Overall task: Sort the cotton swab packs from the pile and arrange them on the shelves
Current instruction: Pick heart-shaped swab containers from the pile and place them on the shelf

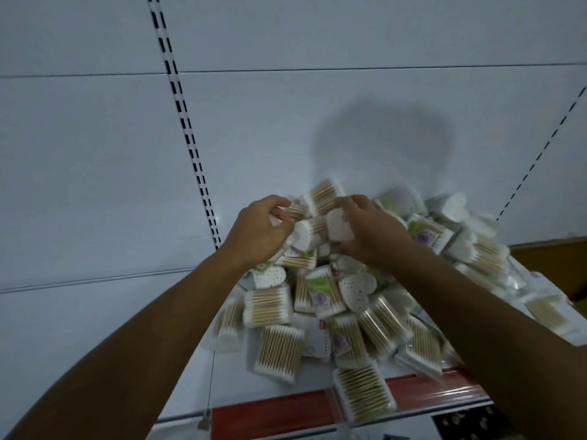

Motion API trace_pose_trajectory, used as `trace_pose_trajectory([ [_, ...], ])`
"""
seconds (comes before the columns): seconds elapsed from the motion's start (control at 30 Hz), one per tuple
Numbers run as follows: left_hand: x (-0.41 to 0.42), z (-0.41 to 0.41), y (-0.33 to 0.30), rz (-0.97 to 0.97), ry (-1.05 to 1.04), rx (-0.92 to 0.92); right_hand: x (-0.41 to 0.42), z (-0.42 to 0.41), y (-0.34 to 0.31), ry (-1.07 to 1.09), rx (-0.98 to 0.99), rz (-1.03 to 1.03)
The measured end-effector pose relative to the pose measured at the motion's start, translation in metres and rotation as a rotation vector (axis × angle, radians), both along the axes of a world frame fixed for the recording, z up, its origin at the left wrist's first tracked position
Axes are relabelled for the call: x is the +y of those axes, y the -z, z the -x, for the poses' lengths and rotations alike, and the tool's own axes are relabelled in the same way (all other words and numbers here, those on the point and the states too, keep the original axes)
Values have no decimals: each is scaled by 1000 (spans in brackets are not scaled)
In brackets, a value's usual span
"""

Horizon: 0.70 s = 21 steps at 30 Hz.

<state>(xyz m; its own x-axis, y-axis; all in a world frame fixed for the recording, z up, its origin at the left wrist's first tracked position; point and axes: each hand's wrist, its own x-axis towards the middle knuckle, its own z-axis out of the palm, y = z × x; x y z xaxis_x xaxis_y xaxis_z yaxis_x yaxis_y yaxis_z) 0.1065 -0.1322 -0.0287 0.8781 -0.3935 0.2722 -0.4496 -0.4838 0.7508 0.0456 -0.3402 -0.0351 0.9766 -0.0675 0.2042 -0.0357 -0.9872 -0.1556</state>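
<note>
A big pile of cotton swab packs (pixel 355 306) lies on a white shelf (pixel 228 385), wooden sticks showing through clear wrap, some packs heart-shaped, some with green and purple labels. Both of my hands are at the top of the pile. My left hand (pixel 260 233) pinches a small swab pack (pixel 295 211) between thumb and fingers. My right hand (pixel 368 230) grips a heart-shaped pack (pixel 340 225) by its white end. Another pack (pixel 324 195) stands just behind the two hands, blurred.
The white back panel (pixel 95 154) of the shelving rises behind, with slotted uprights (pixel 187 134) at left and right. A red price strip (pixel 286 411) runs along the shelf's front edge. One pack (pixel 365 392) overhangs that edge. Bare shelf lies left of the pile.
</note>
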Motion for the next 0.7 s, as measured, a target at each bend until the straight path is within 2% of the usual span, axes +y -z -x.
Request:
trace_pose_trajectory([
  [0.13,-4,0,-8,-28,23,-19,-1,3,-7,-16,-154,-94],
  [0.33,-4,0,-27,-32,127,45,10,2,-43,-29,-402,-763],
  [0.4,-3,2,-31,-20,178,104,16,1,-51,-117,-365,-965],
  [0.47,-1,4,-33,30,224,153,25,-1,-54,-219,-285,-1073],
  [0.7,26,2,-25,147,221,274,57,-17,-45,-301,-190,-1209],
])
